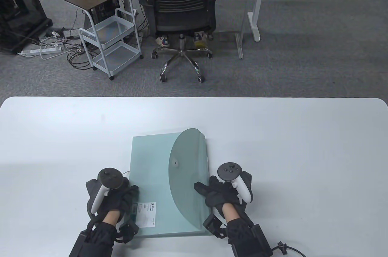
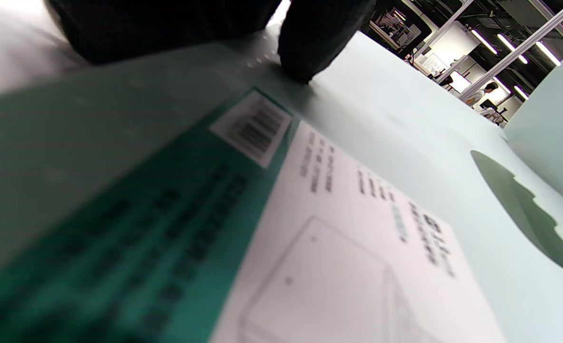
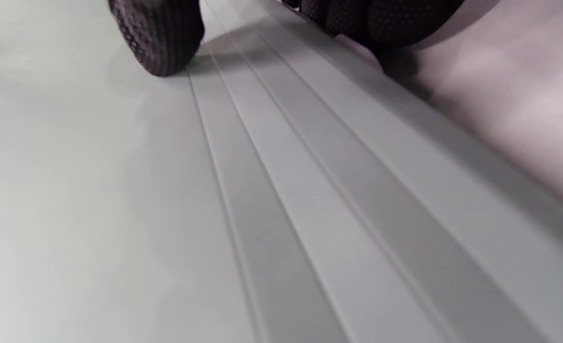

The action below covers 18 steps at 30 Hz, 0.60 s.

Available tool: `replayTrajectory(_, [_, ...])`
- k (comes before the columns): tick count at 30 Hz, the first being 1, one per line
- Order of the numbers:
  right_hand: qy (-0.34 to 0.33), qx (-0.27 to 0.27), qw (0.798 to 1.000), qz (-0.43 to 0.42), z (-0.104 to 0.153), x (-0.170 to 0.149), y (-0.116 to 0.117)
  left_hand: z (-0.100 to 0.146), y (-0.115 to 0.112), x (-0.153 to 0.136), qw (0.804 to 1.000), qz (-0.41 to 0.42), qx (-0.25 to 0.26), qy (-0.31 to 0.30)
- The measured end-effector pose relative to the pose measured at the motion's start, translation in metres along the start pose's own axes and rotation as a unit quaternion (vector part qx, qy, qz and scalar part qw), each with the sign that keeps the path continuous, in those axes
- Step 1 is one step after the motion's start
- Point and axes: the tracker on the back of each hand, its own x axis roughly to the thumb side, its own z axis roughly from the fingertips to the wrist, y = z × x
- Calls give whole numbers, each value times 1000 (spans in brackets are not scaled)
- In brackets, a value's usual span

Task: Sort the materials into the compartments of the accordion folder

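A pale green accordion folder [image 1: 151, 172] lies flat on the white table [image 1: 272, 135], closed, its rounded flap [image 1: 186, 166] folded over from the right with a snap button [image 1: 176, 163]. A white and green label [image 1: 147, 211] sits at its near left corner and fills the left wrist view [image 2: 338, 247]. My left hand [image 1: 121, 199] rests on the folder's near left edge, a fingertip [image 2: 319, 43] pressing on the cover. My right hand [image 1: 212, 191] rests on the flap's right side, a fingertip [image 3: 160, 40] touching it by the ridged spine [image 3: 334, 190]. No loose materials show.
Beyond the table's far edge stand a black office chair [image 1: 182, 11], a white rolling cart [image 1: 110, 44] and desk legs [image 1: 253, 11] on grey carpet. A cable [image 1: 288, 249] trails from my right wrist at the near edge.
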Motion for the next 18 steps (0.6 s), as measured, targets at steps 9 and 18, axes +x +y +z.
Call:
replayTrajectory(9, [2,-17,999,39,0,6,7,0,1,-2,1000,9,-2,-2])
replayTrajectory(18, [16,-35,999,29,-2,1,5,0,1,-2,1000,5,0,-3])
